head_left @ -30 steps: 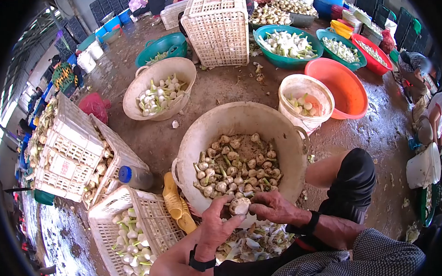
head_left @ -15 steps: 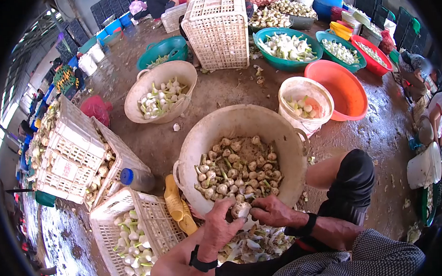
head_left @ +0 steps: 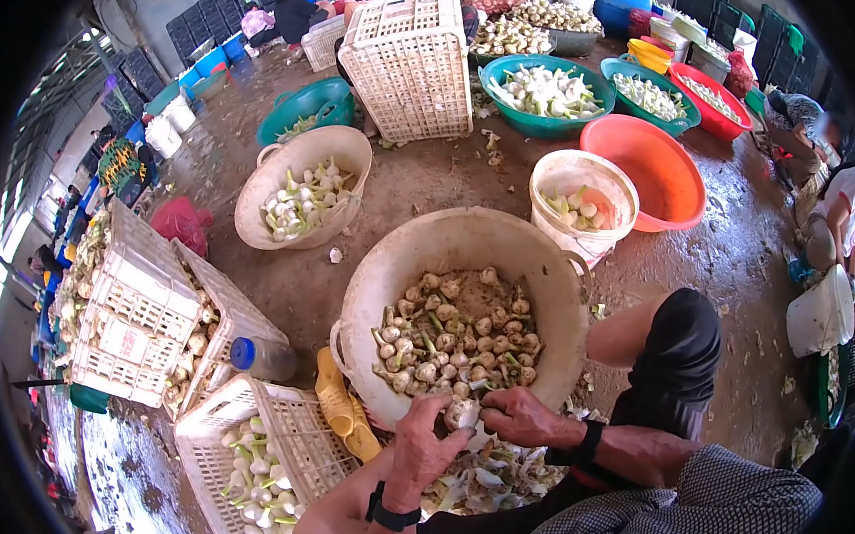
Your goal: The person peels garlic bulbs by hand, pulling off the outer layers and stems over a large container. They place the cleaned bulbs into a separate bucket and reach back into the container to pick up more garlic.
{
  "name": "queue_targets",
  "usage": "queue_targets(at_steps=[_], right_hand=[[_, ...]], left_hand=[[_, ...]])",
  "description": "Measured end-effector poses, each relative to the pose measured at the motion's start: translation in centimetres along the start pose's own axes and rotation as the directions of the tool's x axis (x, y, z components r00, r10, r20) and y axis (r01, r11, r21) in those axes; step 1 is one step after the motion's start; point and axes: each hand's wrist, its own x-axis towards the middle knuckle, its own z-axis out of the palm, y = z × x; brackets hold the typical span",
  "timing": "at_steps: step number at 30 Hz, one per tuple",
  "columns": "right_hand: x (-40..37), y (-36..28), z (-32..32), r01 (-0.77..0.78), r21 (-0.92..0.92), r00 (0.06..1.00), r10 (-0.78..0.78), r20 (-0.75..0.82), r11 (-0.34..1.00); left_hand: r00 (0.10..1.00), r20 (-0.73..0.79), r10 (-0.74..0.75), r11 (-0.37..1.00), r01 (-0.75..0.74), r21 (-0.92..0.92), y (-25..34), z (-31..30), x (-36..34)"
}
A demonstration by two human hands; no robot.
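My left hand [head_left: 424, 444] is closed around a garlic bulb [head_left: 463, 414] with pale, partly peeled skin, over the near rim of a big tub. On the bulb's right side, my right hand [head_left: 528, 417] has its fingers pinched together against it; whatever they grip is hidden. Inside the big beige tub [head_left: 376, 298] lie many unpeeled garlic bulbs [head_left: 447, 343] with short stems. Below my hands, a heap of loose garlic skins [head_left: 489, 476] spreads between my legs.
To my left stand a white crate [head_left: 306, 435] of peeled garlic, a yellow slipper [head_left: 333, 395] and a blue-capped jar [head_left: 271, 358]. Ahead are a beige basin [head_left: 346, 148], a white bucket [head_left: 576, 170] and an orange basin [head_left: 648, 171]. People sit at work on the far right.
The bulb has turned slightly in my left hand and shows more of its pale side. My right fingers have shifted a little beside it. The view has tilted slightly.
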Motion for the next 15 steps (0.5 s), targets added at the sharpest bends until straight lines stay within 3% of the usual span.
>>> queue_targets(at_steps=[9, 11, 13, 15], right_hand=[[0.2, 0.3, 0.0, 0.024, -0.056, 0.999, -0.026, -0.033, 0.998], [0.2, -0.5, -0.2, -0.1, 0.087, 0.995, 0.1, 0.004, 0.991], [0.2, -0.7, -0.5, -0.117, 0.128, 0.993, 0.116, 0.014, 0.985], [0.2, -1.0, -0.6, -0.132, 0.171, 0.991, 0.13, 0.024, 0.976]], left_hand=[[0.998, 0.024, -0.058, 0.997, 0.059, -0.053, 0.0, 0.0, -0.1], [0.997, 0.024, -0.072, 0.994, 0.074, -0.085, -0.1, -0.2, -0.2], [0.919, 0.182, -0.35, 0.794, 0.394, -0.463, 0.1, -0.4, -0.3], [0.914, 0.202, -0.352, 0.726, 0.403, -0.558, 0.5, -0.5, -0.3]])
